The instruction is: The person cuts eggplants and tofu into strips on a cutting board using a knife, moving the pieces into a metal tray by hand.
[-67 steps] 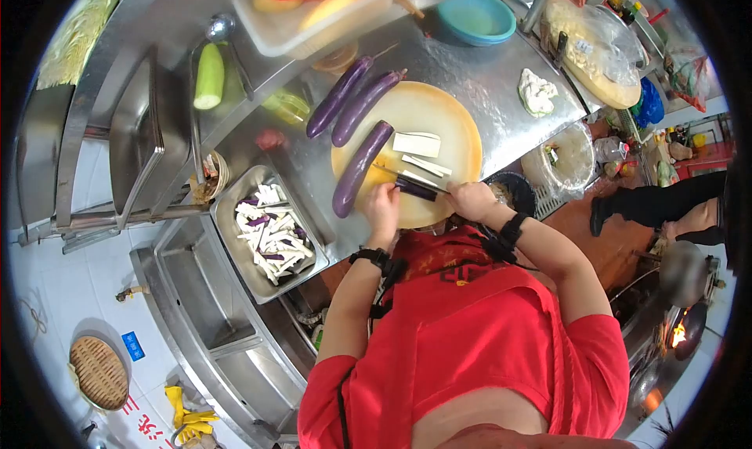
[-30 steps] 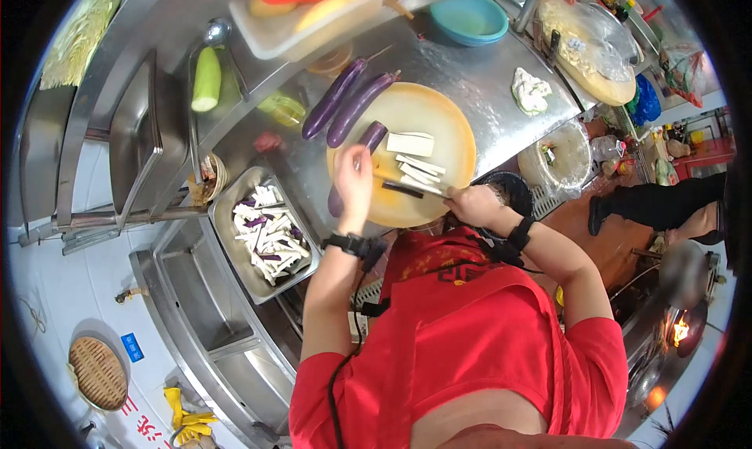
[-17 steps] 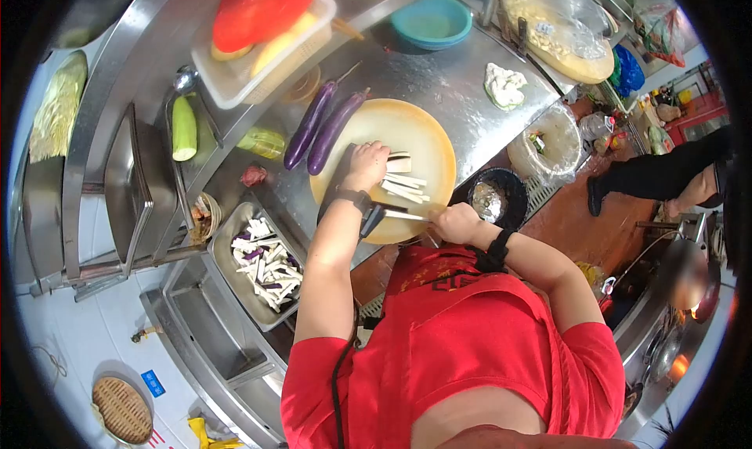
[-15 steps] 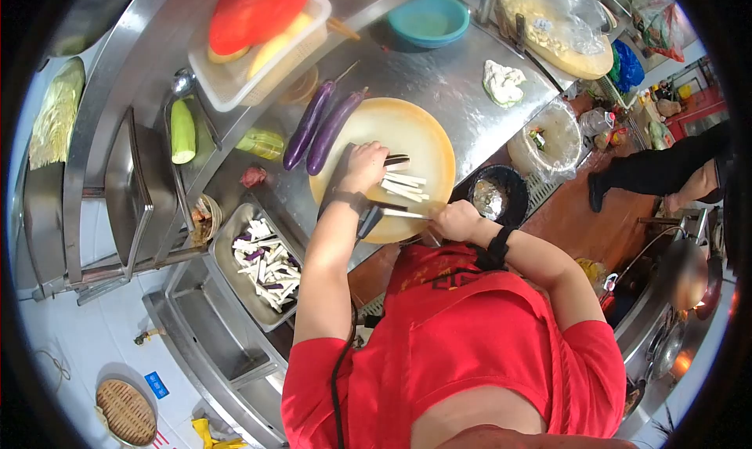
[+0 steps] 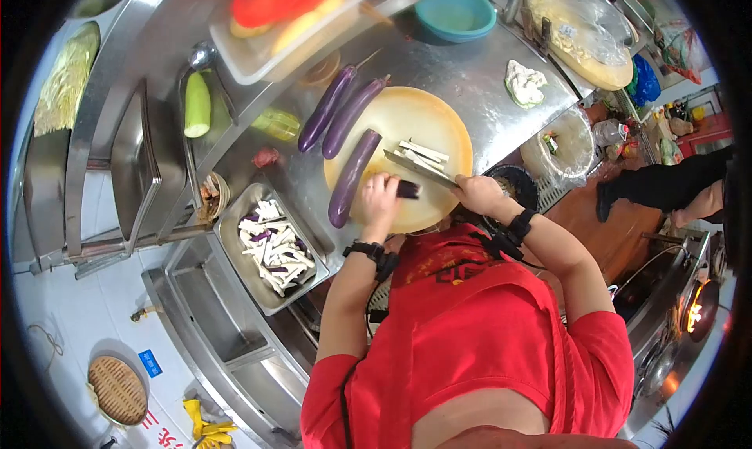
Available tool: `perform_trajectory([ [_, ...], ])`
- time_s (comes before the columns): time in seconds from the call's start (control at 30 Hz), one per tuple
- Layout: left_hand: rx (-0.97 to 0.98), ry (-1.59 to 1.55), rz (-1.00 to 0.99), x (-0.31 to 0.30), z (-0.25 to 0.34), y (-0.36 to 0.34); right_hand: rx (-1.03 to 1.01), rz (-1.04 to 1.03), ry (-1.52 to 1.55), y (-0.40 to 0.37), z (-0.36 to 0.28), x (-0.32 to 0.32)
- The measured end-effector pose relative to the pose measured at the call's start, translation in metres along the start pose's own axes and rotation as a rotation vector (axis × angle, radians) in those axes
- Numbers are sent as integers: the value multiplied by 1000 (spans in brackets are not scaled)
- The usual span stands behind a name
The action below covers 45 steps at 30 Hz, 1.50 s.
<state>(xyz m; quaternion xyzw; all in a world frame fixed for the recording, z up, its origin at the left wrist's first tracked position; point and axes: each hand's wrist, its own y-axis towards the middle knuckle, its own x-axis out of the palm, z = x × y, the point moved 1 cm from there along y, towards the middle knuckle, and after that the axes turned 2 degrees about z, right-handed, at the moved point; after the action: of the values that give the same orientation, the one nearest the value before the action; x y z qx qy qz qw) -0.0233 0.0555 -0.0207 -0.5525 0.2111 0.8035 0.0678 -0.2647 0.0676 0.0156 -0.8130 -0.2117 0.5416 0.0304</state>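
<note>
My left hand (image 5: 381,200) has its fingers closed around a short, dark purple piece of eggplant (image 5: 408,189) near the front of the round cutting board (image 5: 452,132). My right hand (image 5: 481,195) grips a kitchen knife (image 5: 417,168), its blade pointing left across the board. Just beyond the blade lie white eggplant strips (image 5: 424,150). One whole eggplant (image 5: 354,180) rests on the board's left side, close to my left hand. Two more eggplants (image 5: 327,108) lie side by side at its far left edge.
A metal tray (image 5: 276,302) of cut strips stands left of the board. Farther back are a white basket (image 5: 251,72), a turquoise bowl (image 5: 454,17) and a white cloth-like item (image 5: 523,83). At right are a lined bin (image 5: 562,147), another person's leg (image 5: 666,184) and a flame (image 5: 695,312).
My left hand has moved from the white strips towards me and now holds a purple piece. The knife has moved farther from me. The whole eggplant on the board now shows plainly.
</note>
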Motion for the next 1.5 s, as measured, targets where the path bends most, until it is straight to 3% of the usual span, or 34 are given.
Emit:
perform_trajectory([
  [0.27,-283,-271,28,-5,-6,-40,-15,-29,12,-11,-4,6],
  [0.4,-195,-280,24,4,-23,-42,-129,5,45,-16,-7,10],
  [0.53,-252,-257,-14,5,-19,-40,-178,18,24,-14,-8,13],
  [0.63,-223,-292,69,12,-19,-45,-159,25,-4,-13,-9,9],
  [0.7,-295,-327,224,17,-21,-50,-124,31,18,-17,-13,1],
  [0.8,-440,-444,274,23,-19,-52,-133,25,23,-23,-21,-11],
  [1.23,-363,-358,320,26,-16,-46,-139,-143,-109,-13,-31,-6],
  [1.3,-455,-448,314,27,-14,-44,-145,-86,-50,-8,-31,13],
  [1.5,-377,-362,341,32,-19,-45,-159,-4,-67,8,-33,42],
])
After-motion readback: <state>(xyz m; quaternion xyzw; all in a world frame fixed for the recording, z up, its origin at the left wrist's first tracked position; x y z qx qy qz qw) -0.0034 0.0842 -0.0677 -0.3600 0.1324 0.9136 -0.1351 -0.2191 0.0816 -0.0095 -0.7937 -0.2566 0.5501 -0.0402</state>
